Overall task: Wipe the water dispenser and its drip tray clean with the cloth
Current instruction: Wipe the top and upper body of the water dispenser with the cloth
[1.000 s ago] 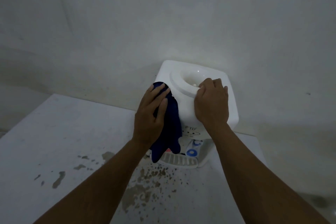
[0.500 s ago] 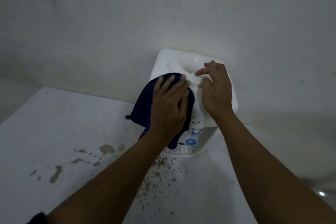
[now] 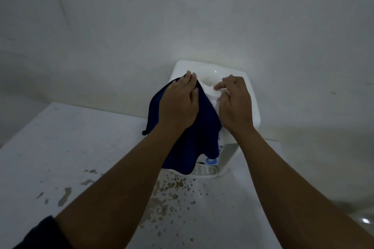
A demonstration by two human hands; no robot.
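My left hand (image 3: 178, 105) lies flat on the cloth (image 3: 194, 137), fingers straight and together, pressing it against the top left of the dispenser (image 3: 250, 107); fingertips reach the rim of the bottle well. My right hand (image 3: 235, 105) is on the top right of the dispenser, fingers loosely bent, index tip touching the raised rim; it looks like a steadying touch, no real grip, holds nothing. The cloth is dark blue, draped over the dispenser's left shoulder and front, its lower edge hanging down to just above the drip tray (image 3: 204, 173) and hiding most of the front panel; a blue tap (image 3: 210, 160) peeks out beside its hem. The dispenser is white, stands on the worktop (image 3: 60, 147) at the back, close to the wall (image 3: 182, 16). The tray sits at its foot, slotted, partly covered by the cloth. Brown specks and stains (image 3: 166, 194) are scattered on the worktop in front of the tray, a few more off to the left. Step in hand, I judge: wiping the top of the dispenser, early to middle of the job; front, sides and tray look not yet done. Next move calls for sweeping the cloth round the well rim and across to the right side, so the right hand must lift clear or shift, while the body stays braced so it does not slide on the worktop.
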